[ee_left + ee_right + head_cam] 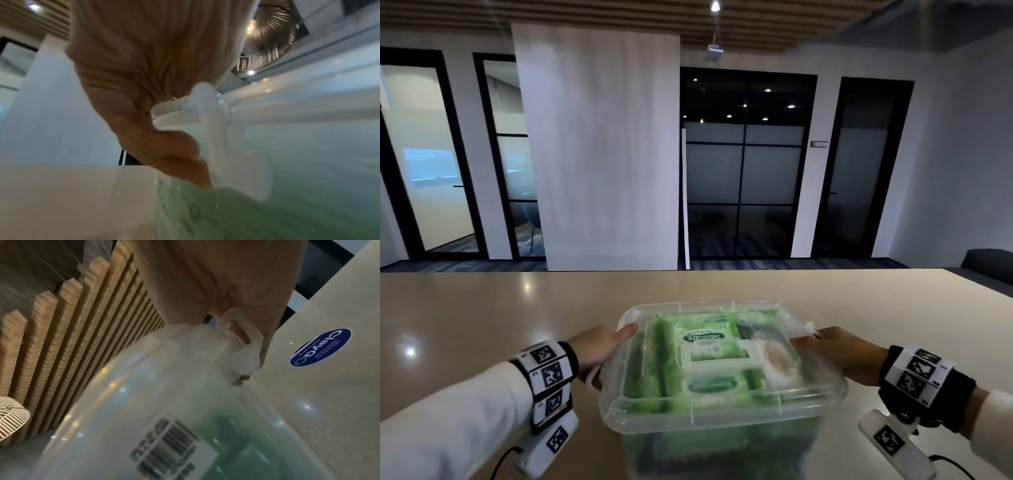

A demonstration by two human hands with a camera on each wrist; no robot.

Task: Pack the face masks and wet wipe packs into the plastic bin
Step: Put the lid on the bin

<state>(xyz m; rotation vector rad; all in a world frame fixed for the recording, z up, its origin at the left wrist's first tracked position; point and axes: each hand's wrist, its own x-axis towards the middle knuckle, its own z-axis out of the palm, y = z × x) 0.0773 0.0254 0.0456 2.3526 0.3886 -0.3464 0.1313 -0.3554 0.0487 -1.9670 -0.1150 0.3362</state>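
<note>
In the head view, the plastic bin (722, 404) stood near the front edge of the table (482, 308), lid (709, 363) on, with a hand at each side. The left hand (599, 353) lay against the left rim with a finger stretched onto the lid; the right hand (839, 353) rested on the right rim. Both seemed placed to work the side latches, so the packing looked done. Through the clear lid showed green wet wipe packs (705, 337), filling the bin nearly to the top; no face masks could be made out.

In the left wrist view, the left hand (144, 81) curled its fingers around the translucent latch (207, 113) on the bin's wall, green showing through below.

In the right wrist view, the right hand (226, 288) curled over the other latch (242, 344), fingertips hooked beneath it. A barcode label (170, 446) sat on the wall, and a round blue sticker (320, 349) lay on the table beyond.
</note>
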